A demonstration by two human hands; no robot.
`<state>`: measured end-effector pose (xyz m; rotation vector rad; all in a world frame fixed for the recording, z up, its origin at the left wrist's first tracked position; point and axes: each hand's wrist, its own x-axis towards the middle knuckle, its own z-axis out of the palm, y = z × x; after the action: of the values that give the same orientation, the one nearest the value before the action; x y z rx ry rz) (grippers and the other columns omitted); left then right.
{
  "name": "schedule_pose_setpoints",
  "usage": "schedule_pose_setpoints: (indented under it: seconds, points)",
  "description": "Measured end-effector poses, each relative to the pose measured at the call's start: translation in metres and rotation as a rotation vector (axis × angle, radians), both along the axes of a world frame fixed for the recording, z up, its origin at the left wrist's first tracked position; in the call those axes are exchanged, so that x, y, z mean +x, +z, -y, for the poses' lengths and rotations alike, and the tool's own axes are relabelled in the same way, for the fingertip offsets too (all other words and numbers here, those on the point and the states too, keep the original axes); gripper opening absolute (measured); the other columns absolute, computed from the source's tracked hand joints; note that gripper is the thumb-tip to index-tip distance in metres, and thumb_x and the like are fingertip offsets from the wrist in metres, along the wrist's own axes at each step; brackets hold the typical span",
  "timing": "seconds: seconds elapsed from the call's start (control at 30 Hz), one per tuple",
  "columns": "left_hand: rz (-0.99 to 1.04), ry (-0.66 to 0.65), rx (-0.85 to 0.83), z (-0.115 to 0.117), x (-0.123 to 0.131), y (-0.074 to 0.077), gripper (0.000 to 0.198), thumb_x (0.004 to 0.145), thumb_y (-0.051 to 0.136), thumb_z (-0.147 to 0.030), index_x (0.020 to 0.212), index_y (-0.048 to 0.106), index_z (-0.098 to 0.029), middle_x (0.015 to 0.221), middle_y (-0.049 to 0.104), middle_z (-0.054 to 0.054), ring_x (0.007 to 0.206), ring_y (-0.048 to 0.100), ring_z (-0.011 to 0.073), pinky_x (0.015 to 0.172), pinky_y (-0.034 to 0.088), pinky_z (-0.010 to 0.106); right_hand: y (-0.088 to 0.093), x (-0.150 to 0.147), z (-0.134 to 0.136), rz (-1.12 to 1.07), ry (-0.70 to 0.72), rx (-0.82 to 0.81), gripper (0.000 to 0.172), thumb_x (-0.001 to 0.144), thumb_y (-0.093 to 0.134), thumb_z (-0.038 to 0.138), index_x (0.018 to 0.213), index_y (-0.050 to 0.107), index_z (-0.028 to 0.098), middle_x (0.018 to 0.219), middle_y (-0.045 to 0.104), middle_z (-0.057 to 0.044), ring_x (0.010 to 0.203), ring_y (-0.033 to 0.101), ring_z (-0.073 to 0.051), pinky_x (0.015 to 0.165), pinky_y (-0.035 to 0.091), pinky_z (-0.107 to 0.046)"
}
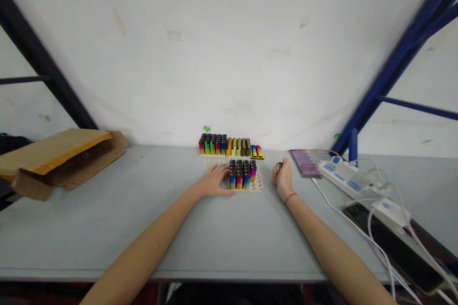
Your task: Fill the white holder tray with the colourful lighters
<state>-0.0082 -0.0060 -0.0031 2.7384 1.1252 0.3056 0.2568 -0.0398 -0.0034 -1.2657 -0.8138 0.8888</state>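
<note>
A white tray (258, 186) partly filled with several rainbow-coloured lighters (242, 175) stands on the grey table. My left hand (215, 180) lies flat on the table with its fingers stretched out, touching the tray's left side. My right hand (283, 177) is just right of the tray, closed round a small dark lighter (279, 167). Behind the tray stands a full row of several coloured lighters (224, 145) in another holder, with two more lighters (256, 151) lying at its right end.
An open cardboard box (57, 158) lies on its side at the far left. At the right are a phone (307, 162), a white power strip (344, 175), white cables (375, 240) and a second dark phone (393, 248). Blue and black shelf struts flank the white wall.
</note>
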Motion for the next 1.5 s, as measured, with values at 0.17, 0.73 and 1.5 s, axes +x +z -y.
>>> schedule_pose_setpoints:
  seconds: [0.17,0.73,1.5]
  points:
    - [-0.001,-0.004,-0.008,0.0,0.0,0.0,0.087,0.073,0.065,-0.068,0.138,0.046,-0.013,0.149,0.043,0.017,0.139,0.036,0.0372,0.118,0.019,0.053,0.003,0.0,0.0,-0.169,-0.001,-0.057,0.043,0.087,0.027,0.04,0.047,0.026,0.026,0.033,0.022,0.007,0.028,0.018,-0.008,0.031,0.013,-0.023]
    - [-0.02,0.003,-0.001,0.0,0.0,0.002,0.089,0.073,0.064,-0.069,0.139,0.045,-0.012,0.148,0.044,0.018,0.138,0.037,0.0368,0.118,0.019,0.051,0.018,-0.004,0.006,0.21,0.154,0.137,0.045,0.083,0.046,0.067,0.075,0.046,0.022,0.049,0.049,0.005,0.044,0.046,-0.012,0.045,0.038,-0.023]
    - [-0.015,-0.006,0.021,-0.001,0.0,-0.001,0.09,0.074,0.062,-0.071,0.141,0.043,-0.014,0.148,0.043,0.018,0.138,0.037,0.0357,0.118,0.019,0.05,0.046,0.0,0.036,0.742,0.587,0.249,0.024,0.082,0.065,0.039,0.094,0.064,0.019,0.085,0.069,-0.004,0.074,0.067,-0.017,0.07,0.054,-0.03]
